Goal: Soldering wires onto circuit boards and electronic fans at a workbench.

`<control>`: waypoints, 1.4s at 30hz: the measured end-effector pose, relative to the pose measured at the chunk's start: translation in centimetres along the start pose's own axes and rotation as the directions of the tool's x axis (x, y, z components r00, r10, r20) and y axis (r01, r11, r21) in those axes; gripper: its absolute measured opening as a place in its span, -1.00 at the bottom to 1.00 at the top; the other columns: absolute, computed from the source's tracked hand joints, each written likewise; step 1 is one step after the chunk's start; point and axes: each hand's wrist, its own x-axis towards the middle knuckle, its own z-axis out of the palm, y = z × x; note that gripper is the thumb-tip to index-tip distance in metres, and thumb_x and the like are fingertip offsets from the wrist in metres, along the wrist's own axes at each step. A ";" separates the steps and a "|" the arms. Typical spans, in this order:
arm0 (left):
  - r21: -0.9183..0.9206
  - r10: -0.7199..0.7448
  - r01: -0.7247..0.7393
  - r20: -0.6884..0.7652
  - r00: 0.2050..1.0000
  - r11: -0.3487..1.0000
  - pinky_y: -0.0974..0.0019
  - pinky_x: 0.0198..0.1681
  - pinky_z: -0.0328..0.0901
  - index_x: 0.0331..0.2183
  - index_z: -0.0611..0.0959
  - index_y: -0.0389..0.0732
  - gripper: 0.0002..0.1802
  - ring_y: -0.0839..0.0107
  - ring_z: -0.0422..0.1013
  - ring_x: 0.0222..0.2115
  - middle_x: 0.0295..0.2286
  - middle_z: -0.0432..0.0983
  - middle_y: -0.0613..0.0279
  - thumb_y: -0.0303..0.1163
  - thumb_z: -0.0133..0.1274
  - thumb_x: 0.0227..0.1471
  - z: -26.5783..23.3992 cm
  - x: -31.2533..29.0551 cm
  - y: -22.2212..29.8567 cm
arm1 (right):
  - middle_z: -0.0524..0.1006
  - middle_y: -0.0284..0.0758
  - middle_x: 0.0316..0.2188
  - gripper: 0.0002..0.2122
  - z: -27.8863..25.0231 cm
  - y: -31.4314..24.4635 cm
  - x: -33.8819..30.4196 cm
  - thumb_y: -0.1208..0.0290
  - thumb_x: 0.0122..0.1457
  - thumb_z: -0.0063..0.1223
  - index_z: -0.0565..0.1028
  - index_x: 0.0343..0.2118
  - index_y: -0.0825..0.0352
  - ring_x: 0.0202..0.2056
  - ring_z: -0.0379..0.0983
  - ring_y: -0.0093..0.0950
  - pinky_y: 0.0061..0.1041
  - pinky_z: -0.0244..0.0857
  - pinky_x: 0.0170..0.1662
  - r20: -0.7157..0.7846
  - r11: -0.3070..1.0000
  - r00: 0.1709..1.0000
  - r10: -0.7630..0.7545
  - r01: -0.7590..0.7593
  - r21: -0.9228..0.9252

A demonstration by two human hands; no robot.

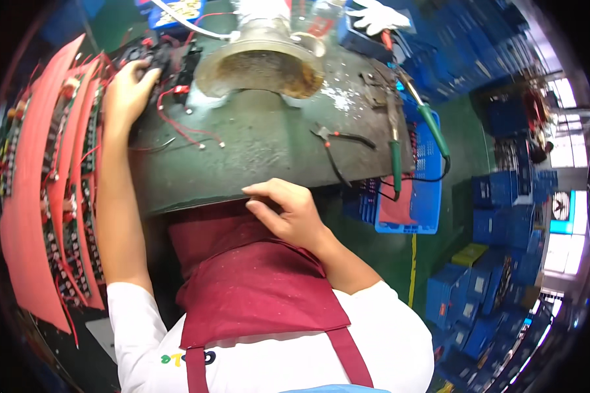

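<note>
My left hand (128, 95) reaches to the far left of the bench, with thumb and forefinger around a black part (139, 72) in a heap of black pieces with red wires. How firmly it grips is hard to see. My right hand (292, 206) hangs at the bench's front edge, thumb and forefinger apart and nothing between them. Red wires with small white plugs (193, 136) trail over the bench beside the heap. Pliers (337, 137) with black handles lie open to the right. At the back stands a metal fume hood (262, 52), stained brown inside.
Pink sheets (36, 190) and circuit boards stand upright in rows along my left. Two green-handled soldering irons (429, 128) rest at the bench's right edge, by a blue basket (429, 203). A white glove (380, 16) lies on a bin at the back. Blue crates (462, 288) are stacked right.
</note>
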 end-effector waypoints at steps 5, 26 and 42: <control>-0.773 -0.269 0.041 -0.170 0.948 0.633 0.25 -0.07 0.45 0.42 0.32 -0.13 -0.25 0.39 0.57 -0.11 0.02 0.61 0.10 -0.28 0.24 0.35 -0.4 -8.7 4.0 | 0.66 -0.20 -0.33 -0.76 -1.7 0.5 0.5 0.56 0.23 0.37 0.68 -0.05 0.37 -0.35 0.61 -0.31 -0.40 0.49 -0.23 -0.070 0.999 0.997 0.031 -0.029 0.031; -0.815 -0.179 0.015 -0.109 0.978 0.579 0.21 0.05 0.49 0.13 0.58 -0.43 -0.57 0.25 0.62 -0.11 -0.08 0.64 -0.09 -0.56 -0.01 0.25 4.7 -24.2 7.1 | 0.64 -0.26 -0.05 -0.53 -5.9 2.6 6.1 0.50 -0.05 0.44 0.68 0.01 0.19 0.04 0.56 -0.16 -0.15 0.42 0.14 0.195 0.949 0.959 -0.207 0.245 -0.199; -0.840 0.168 -0.042 0.059 0.984 0.541 0.07 0.25 0.44 0.11 0.60 -0.49 -0.29 0.05 0.59 0.11 0.07 0.63 -0.18 -0.12 0.36 0.14 -5.3 -21.9 5.7 | 0.68 -0.33 -0.24 -0.54 -4.7 3.2 9.6 0.44 -0.09 0.49 0.71 -0.04 0.30 -0.18 0.56 -0.24 -0.28 0.41 -0.06 0.534 0.957 0.798 -0.278 0.184 0.223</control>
